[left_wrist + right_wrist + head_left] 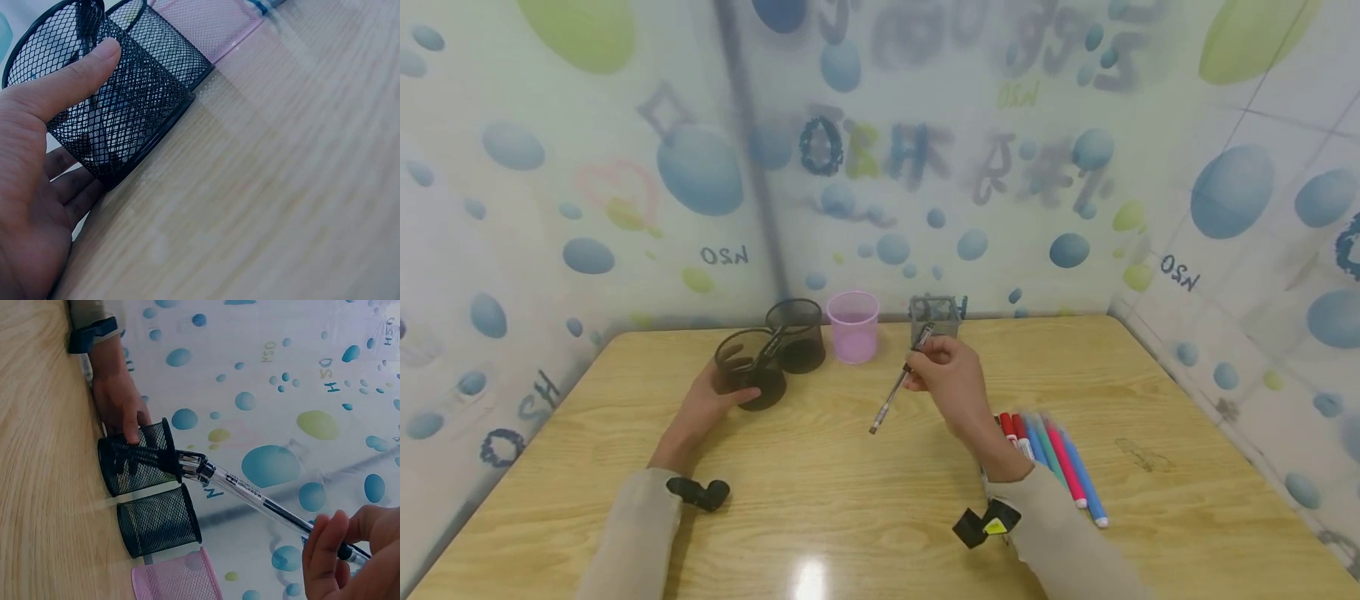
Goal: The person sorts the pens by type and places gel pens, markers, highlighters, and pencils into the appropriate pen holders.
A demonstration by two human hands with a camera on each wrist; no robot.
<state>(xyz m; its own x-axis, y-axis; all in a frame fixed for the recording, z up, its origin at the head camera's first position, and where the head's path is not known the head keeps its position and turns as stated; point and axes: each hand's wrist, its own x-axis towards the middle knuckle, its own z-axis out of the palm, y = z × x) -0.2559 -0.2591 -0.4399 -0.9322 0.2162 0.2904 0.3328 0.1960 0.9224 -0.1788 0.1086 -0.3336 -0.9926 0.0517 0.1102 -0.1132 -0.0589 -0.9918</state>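
My left hand (711, 392) grips a round black mesh pen holder (767, 388) at the left of the table. In the left wrist view, its thumb lies across the near side of the mesh, with other fingers partly hidden behind. Several dark pens (769, 348) lean inside this holder. Between thumb and fingers, my right hand (955, 385) pinches a clear-barrelled pen (893, 392) with a dark part near the grip. The pen slants above the table, right of the holders. In the right wrist view its far end overlaps the held pens, but contact cannot be told.
Beside the held holder stand a second black mesh holder (805, 354) and a pink mesh holder (854, 337). A grey square mesh holder (946, 317) is behind my right hand. Several coloured markers (1067, 467) lie by the right forearm. A patterned wall covering (880, 208) rises behind the table.
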